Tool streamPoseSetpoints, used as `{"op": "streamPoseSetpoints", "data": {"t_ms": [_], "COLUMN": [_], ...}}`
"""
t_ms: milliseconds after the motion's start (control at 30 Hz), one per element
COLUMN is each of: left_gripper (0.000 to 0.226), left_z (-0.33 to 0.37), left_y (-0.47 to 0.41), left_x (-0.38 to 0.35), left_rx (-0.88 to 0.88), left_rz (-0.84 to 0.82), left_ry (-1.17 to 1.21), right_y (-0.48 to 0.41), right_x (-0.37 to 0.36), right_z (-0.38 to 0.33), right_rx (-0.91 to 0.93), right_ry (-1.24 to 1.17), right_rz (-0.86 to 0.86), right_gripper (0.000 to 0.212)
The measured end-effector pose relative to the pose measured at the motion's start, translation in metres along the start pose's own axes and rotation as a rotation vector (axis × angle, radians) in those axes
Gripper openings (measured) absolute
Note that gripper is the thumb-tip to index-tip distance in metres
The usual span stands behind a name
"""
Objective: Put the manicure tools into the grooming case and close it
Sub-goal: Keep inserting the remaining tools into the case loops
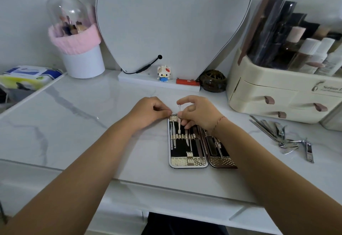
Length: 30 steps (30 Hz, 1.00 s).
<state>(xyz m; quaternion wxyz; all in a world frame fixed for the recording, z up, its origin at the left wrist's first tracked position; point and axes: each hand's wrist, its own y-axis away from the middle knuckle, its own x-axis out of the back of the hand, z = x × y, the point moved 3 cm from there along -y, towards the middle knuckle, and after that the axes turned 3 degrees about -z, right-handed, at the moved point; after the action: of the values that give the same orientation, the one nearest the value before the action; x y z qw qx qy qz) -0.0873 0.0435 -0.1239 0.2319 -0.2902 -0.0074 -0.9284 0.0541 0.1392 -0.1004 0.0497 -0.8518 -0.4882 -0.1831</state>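
Note:
The grooming case (188, 161) lies open on the marble table, black lining with gold straps, several slim tools slotted in its left half. Its brown right half (220, 160) is partly hidden by my right forearm. My left hand (149, 111) presses fingertips on the case's top left corner. My right hand (198, 114) pinches a thin metal tool (179, 121) with a small loop end, standing over the case's top strap. A pile of loose manicure tools (281, 134), with nail clippers (309, 150), lies to the right.
A cream cosmetics organizer (277, 94) with bottles stands at the right back. A heart-shaped mirror (172, 21), a small figurine (163, 73), a red item (187, 82) and a dark ball (213, 81) line the wall. A white brush cup (83, 60) and wipes packs (27, 76) are left.

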Motion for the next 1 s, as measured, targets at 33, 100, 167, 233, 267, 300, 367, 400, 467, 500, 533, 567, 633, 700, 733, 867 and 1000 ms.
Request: {"op": "streamPoseSetpoints", "data": {"t_ms": [33, 100, 167, 233, 267, 300, 367, 400, 467, 500, 533, 567, 633, 700, 733, 867, 1000], "left_gripper": [0.004, 0.005, 0.004, 0.004, 0.004, 0.004, 0.005, 0.005, 0.004, 0.004, 0.004, 0.004, 0.007, 0.007, 0.005, 0.005, 0.004], "left_z": [-0.0004, -0.0003, -0.0005, -0.0004, -0.0004, -0.0002, 0.0005, 0.0005, -0.0003, -0.0009, -0.0014, -0.0020, -0.0024, -0.0022, -0.0020, -0.0012, -0.0008], "left_y": [-0.0003, -0.0002, -0.0004, -0.0006, -0.0007, -0.0006, -0.0007, -0.0009, -0.0013, -0.0015, -0.0017, -0.0019, -0.0019, -0.0016, -0.0015, -0.0011, -0.0007], "left_x": [0.0001, 0.0003, 0.0003, 0.0002, 0.0001, 0.0001, 0.0003, 0.0003, 0.0003, 0.0003, 0.0002, -0.0001, -0.0004, -0.0004, -0.0004, -0.0003, -0.0002], "left_rx": [0.000, -0.002, -0.004, -0.007, -0.007, -0.006, -0.007, -0.009, -0.009, -0.007, -0.006, -0.004, 0.002, 0.003, 0.001, -0.009, -0.013], "left_rz": [0.000, -0.001, -0.003, -0.006, -0.006, -0.005, -0.005, -0.006, -0.008, -0.008, -0.008, -0.006, -0.002, 0.000, 0.001, 0.001, 0.006], "left_ry": [0.003, 0.008, 0.011, 0.004, 0.005, 0.006, 0.005, 0.003, 0.003, 0.004, 0.008, 0.009, 0.014, 0.017, 0.018, 0.011, 0.007], "right_y": [-0.0004, -0.0008, -0.0009, -0.0013, -0.0018, -0.0021, -0.0033, -0.0039, -0.0050, -0.0051, -0.0055, -0.0054, -0.0051, -0.0041, -0.0035, -0.0011, 0.0024], "right_x": [-0.0004, -0.0009, -0.0013, -0.0017, -0.0019, -0.0022, -0.0022, -0.0017, -0.0010, -0.0009, -0.0007, -0.0007, -0.0006, -0.0007, -0.0007, -0.0021, -0.0027], "right_z": [0.0003, 0.0004, -0.0001, -0.0005, -0.0002, 0.0001, 0.0013, 0.0022, 0.0030, 0.0033, 0.0039, 0.0043, 0.0049, 0.0046, 0.0039, 0.0004, -0.0027], "right_rx": [0.004, 0.012, 0.024, 0.034, 0.037, 0.039, 0.033, 0.026, 0.019, 0.017, 0.017, 0.016, 0.010, 0.004, 0.003, 0.001, -0.005], "right_ry": [0.014, 0.059, 0.107, 0.137, 0.144, 0.151, 0.164, 0.162, 0.158, 0.169, 0.187, 0.202, 0.221, 0.236, 0.245, 0.298, 0.321], "right_rz": [0.013, 0.035, 0.047, 0.052, 0.053, 0.052, 0.045, 0.041, 0.028, 0.024, 0.025, 0.030, 0.050, 0.067, 0.068, 0.064, 0.054], "right_gripper": [0.032, 0.030, 0.029, 0.028, 0.028, 0.027, 0.026, 0.026, 0.023, 0.020, 0.016, 0.012, 0.016, 0.024, 0.027, 0.038, 0.044]}}
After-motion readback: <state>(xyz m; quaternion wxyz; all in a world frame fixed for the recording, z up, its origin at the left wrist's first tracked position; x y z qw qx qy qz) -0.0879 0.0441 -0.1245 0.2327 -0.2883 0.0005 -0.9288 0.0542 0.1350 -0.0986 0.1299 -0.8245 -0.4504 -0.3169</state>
